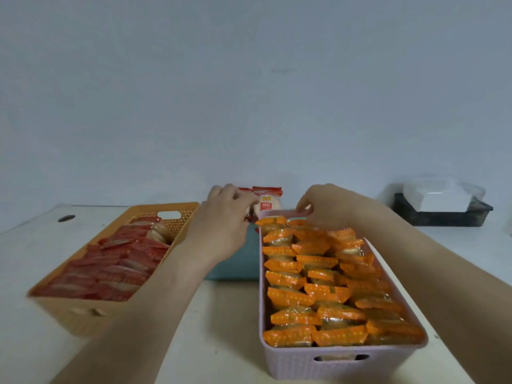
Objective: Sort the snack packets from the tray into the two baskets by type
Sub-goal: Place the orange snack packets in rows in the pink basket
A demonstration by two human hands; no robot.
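Packets filled both baskets: red ones in the orange basket [177, 217], orange ones in the pink basket [346, 361]. I saw my left hand [221, 225] pinching a red packet [264, 202] over the tray [238, 261]; its red label was unreadable. My right hand [327, 206] pinched the pink rim.

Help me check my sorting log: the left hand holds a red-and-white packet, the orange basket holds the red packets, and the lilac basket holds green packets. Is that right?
Not quite. In the head view the lilac basket holds orange packets, not green ones. The rest stands: the left hand holds a red-and-white packet, and the orange basket holds the red packets.
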